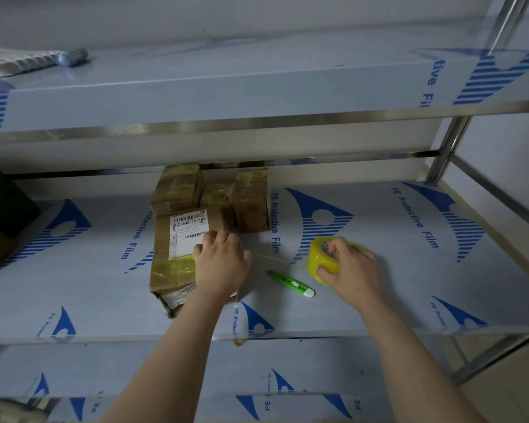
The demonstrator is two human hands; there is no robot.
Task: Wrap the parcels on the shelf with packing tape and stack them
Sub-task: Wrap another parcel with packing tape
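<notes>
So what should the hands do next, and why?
Probably the right hand should carry the yellow tape roll over the labelled parcel. A thin strip of tape seems to stretch from the roll to the left hand, which rests on the parcel. The green cutter lies untouched.

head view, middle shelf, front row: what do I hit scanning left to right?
dark box at the left edge → labelled parcel → left hand resting on the parcel's right part → green utility knife → yellow tape roll → right hand gripping the roll.
</notes>
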